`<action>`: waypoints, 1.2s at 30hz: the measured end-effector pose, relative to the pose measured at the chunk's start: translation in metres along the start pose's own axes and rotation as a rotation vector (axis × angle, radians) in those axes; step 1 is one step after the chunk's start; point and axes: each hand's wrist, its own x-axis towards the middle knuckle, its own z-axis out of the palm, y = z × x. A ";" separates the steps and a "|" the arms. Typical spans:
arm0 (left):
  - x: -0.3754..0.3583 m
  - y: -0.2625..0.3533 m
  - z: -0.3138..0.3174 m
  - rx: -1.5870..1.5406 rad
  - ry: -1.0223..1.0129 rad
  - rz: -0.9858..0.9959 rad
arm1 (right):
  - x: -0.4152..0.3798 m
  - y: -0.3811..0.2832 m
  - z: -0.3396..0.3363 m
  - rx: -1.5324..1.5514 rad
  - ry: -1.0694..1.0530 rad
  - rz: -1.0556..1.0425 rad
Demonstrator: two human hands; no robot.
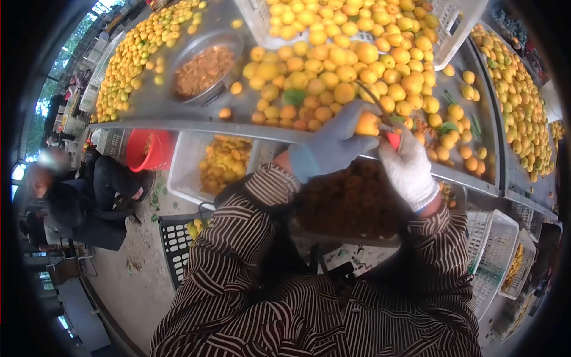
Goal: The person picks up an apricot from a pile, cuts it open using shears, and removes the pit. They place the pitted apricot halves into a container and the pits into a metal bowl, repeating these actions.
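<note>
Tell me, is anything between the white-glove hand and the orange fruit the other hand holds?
Only the thin curved tool with a red handle, held in the white-gloved right hand, comes between that hand and the round orange fruit. The blue-gray-gloved left hand holds the fruit from the other side. Nothing else visible is in the way.

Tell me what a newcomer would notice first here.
Probably the heap of yellow fruit in and before the white crate, top center. Next, at the near edge of the metal table, the gloved left hand holds one fruit, the right hand a red-handled tool. Then the red bucket, left.
</note>
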 end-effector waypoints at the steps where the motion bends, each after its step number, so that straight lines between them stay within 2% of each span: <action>1: 0.000 0.003 0.000 -0.026 -0.003 -0.089 | 0.000 0.006 0.004 -0.009 0.017 -0.002; 3: -0.001 0.002 0.001 0.047 0.009 -0.076 | -0.001 0.014 0.009 -0.055 0.040 -0.001; 5: -0.003 0.006 0.002 0.052 0.016 -0.174 | -0.002 0.027 0.017 -0.068 0.066 -0.016; 9: -0.002 -0.009 0.005 0.120 0.064 -0.003 | 0.000 0.024 0.022 0.076 0.049 -0.042; 10: -0.003 -0.010 0.005 0.121 0.064 -0.002 | 0.000 0.021 0.022 0.168 0.020 -0.029; 12: -0.006 -0.006 0.006 0.216 0.081 0.029 | -0.004 0.018 0.021 0.184 0.026 -0.004; 17: -0.008 0.005 0.006 0.233 0.064 0.005 | -0.010 0.021 0.023 0.285 -0.013 0.061; 19: -0.008 0.000 0.008 0.392 0.103 0.123 | -0.013 0.035 0.029 0.295 -0.020 0.081; 21: -0.008 0.002 0.006 0.376 0.068 0.094 | -0.014 0.031 0.028 0.364 -0.060 0.123; 23: -0.007 -0.002 0.005 0.333 0.041 0.142 | -0.011 0.020 0.021 1.052 -0.201 0.475; 25: -0.009 -0.004 0.002 0.303 0.039 0.202 | -0.012 0.001 0.001 1.139 -0.457 0.680; 26: -0.008 0.000 0.000 0.276 0.030 0.262 | -0.009 -0.013 -0.003 1.161 -0.470 0.804; 27: -0.009 0.009 -0.003 0.160 0.000 0.229 | -0.007 -0.014 -0.006 1.357 -0.547 0.975; 29: -0.007 0.026 -0.009 -0.037 -0.061 0.006 | -0.007 -0.028 -0.011 1.271 -0.578 0.944; 31: -0.005 0.026 -0.011 -0.095 -0.085 0.000 | -0.009 -0.026 -0.011 1.317 -0.610 0.934; 33: -0.003 0.023 -0.013 -0.007 -0.089 0.085 | -0.010 -0.027 -0.019 1.469 -0.697 0.972; 35: -0.005 0.023 -0.013 -0.138 -0.067 0.078 | -0.012 -0.031 -0.022 1.442 -0.676 0.936; 36: -0.007 0.016 -0.012 -0.376 -0.024 -0.042 | -0.011 -0.032 -0.025 1.439 -0.674 0.922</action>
